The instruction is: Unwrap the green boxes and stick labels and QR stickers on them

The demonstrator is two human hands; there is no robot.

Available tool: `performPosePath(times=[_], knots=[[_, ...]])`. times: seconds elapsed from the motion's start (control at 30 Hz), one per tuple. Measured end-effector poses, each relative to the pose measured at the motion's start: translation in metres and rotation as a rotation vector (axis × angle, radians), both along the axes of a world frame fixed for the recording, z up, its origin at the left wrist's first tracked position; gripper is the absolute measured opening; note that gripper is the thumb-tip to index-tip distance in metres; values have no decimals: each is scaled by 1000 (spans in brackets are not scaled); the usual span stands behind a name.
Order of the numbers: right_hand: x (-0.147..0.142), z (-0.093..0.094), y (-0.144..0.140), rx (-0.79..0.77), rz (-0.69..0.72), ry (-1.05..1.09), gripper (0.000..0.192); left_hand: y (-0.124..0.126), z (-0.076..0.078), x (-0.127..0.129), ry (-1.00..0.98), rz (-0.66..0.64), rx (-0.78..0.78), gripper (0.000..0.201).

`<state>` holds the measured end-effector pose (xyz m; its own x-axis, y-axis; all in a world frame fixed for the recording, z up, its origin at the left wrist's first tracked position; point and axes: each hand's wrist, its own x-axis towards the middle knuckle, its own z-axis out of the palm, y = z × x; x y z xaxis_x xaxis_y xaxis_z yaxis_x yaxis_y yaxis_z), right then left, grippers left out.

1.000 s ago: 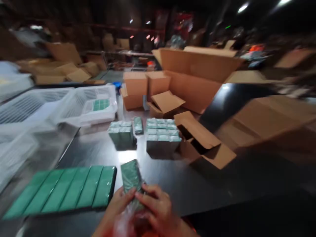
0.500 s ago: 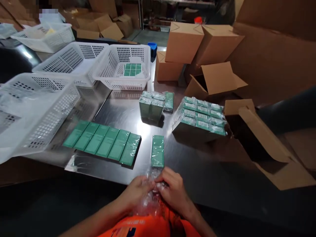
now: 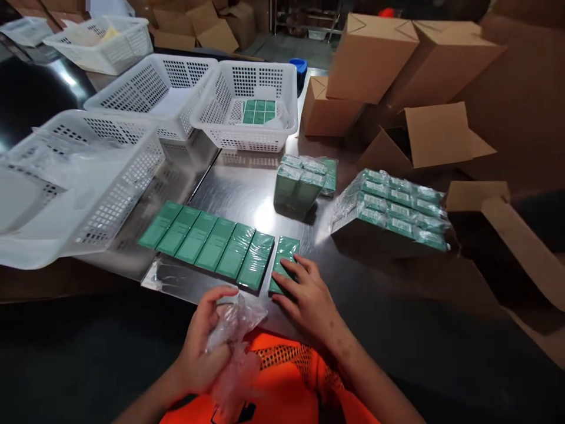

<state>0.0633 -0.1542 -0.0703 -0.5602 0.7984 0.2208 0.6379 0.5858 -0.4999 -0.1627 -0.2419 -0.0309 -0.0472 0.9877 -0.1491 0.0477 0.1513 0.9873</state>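
Steel table [image 3: 247,194], green box [image 3: 286,254] under right-hand fingers [image 3: 293,277] (flat), left hand [image 3: 200,347] gripping wrap [image 3: 233,321]

A packing warehouse: stacked cardboard boxes [image 3: 371,56], plastic baskets [image 3: 247,103], steel table [image 3: 233,188].

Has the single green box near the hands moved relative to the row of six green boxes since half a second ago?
Yes. The single green box now lies beside the row of six, the gap closed.

Glossy steel table [image 3: 238,194] — crinkled clear film [image 3: 233,335], matt cardboard cartons [image 3: 436,141].
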Motion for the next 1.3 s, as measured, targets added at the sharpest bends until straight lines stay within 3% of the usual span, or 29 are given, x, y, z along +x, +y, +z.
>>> performPosePath(times=[0.07, 0.17, 0.33, 0.47, 0.6, 0.67, 0.83, 0.97, 1.07, 1.13, 1.2, 1.3], knots=[[-14, 0, -5, -1, -53, 14, 41, 2, 0, -3, 44, -113, 41, 60], [-29, -3, -11, 39, -113, 28, 46, 8, -5, -7, 189, -239, 151, 45], [-43, -10, -12, 147, -153, 27, 28, 16, -15, -8, 394, -230, 263, 30], [-49, -7, -9, 108, -121, -31, 30, 23, -11, -8, 502, -249, 320, 24], [-50, 16, 0, -14, -45, -111, 44, 28, -3, -8, 609, -273, 371, 12], [-46, 36, 15, -36, -28, -94, 55, 29, 0, -8, 658, -249, 400, 29], [-34, 80, 100, 309, -207, -63, 51, 33, 9, 3, 717, -175, 441, 37], [-39, 84, 160, 381, -226, -149, 31, 37, 17, 25, 634, -203, 546, 37], [-43, 80, 165, 368, -178, -124, 22, 39, 17, 39, 561, -222, 575, 35], [-42, 81, 148, 375, -151, -111, 22, 43, 11, 42, 436, -188, 476, 38], [-37, 83, 118, 382, -151, 2, 23, 50, 4, 42, 215, -99, 247, 37], [-22, 80, 60, 337, -249, 499, 44, 64, -6, 37, -239, 37, -54, 41]])
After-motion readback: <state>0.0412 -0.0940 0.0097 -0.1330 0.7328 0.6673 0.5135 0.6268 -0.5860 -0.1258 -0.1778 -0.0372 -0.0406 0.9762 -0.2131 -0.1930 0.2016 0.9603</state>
